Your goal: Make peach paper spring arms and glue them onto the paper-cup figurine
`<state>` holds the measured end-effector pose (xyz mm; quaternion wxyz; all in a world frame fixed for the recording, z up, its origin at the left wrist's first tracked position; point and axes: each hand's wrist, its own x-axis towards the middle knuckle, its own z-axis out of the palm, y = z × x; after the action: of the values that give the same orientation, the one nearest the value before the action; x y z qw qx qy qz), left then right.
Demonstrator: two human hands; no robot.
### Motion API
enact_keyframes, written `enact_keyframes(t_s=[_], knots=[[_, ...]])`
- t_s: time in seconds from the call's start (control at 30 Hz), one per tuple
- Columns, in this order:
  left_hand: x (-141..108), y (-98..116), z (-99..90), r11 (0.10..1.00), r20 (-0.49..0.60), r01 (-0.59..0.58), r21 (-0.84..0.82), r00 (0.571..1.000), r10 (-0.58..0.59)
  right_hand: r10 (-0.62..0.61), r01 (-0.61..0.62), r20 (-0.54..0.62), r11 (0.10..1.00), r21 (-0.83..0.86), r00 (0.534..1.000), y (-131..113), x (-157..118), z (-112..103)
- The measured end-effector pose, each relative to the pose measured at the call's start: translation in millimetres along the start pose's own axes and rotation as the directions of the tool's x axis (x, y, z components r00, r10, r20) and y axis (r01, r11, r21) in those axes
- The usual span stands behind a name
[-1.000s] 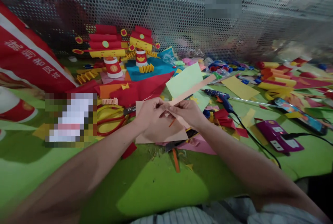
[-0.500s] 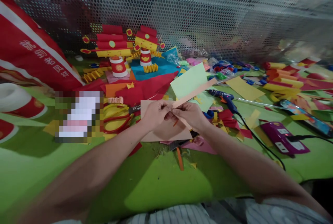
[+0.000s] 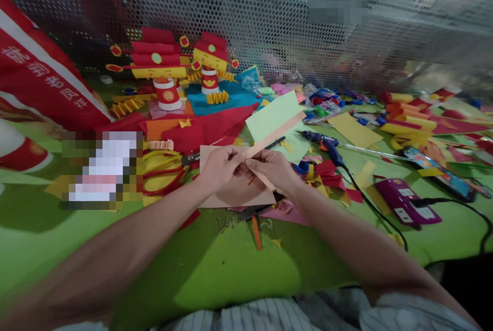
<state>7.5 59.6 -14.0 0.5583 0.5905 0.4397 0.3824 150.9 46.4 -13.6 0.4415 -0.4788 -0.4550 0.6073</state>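
Note:
Both my left hand (image 3: pixel 222 167) and my right hand (image 3: pixel 271 167) pinch pale peach paper strips (image 3: pixel 278 133), thumbs and fingertips meeting at the middle. One strip end points up and right; another end sticks out below my right hand. How the strips join is hidden by my fingers. Under my hands lies a tan sheet of paper (image 3: pixel 215 198). Left of it are red-handled scissors (image 3: pixel 169 183). Behind the strips rests a light green sheet (image 3: pixel 269 115), with a dark pen-like stick (image 3: pixel 278 143) close by.
A blue glue gun (image 3: pixel 325 142) lies to the right, its cord running past a purple power socket (image 3: pixel 408 202) and a phone (image 3: pixel 439 172). Two red-and-yellow paper figures (image 3: pixel 166 94) stand at the back left. Paper scraps (image 3: pixel 327 174) cover the table's middle; a perforated metal screen (image 3: pixel 246 7) rises behind.
The view has shifted slightly, so most things sit further left. My hands keep their pinch on the strips with little visible movement. The dark stick behind the strip has come into sight.

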Motion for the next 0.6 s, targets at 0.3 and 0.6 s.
enact_keyframes(t_s=[0.3, 0.6], knots=[[-6.8, 5.9, 0.5, 0.972, -0.031, -0.126, 0.198, 0.990, 0.134, -0.094, 0.093, 0.000, 0.992, -0.087, 0.996, 5.2, -2.0, 2.1], [-4.2, 6.4, -0.1, 0.995, 0.076, -0.071, 0.066, 0.995, 0.066, -0.095, 0.102, 0.064, 0.989, -0.105, 0.993, -1.5, -1.7, -1.5]])
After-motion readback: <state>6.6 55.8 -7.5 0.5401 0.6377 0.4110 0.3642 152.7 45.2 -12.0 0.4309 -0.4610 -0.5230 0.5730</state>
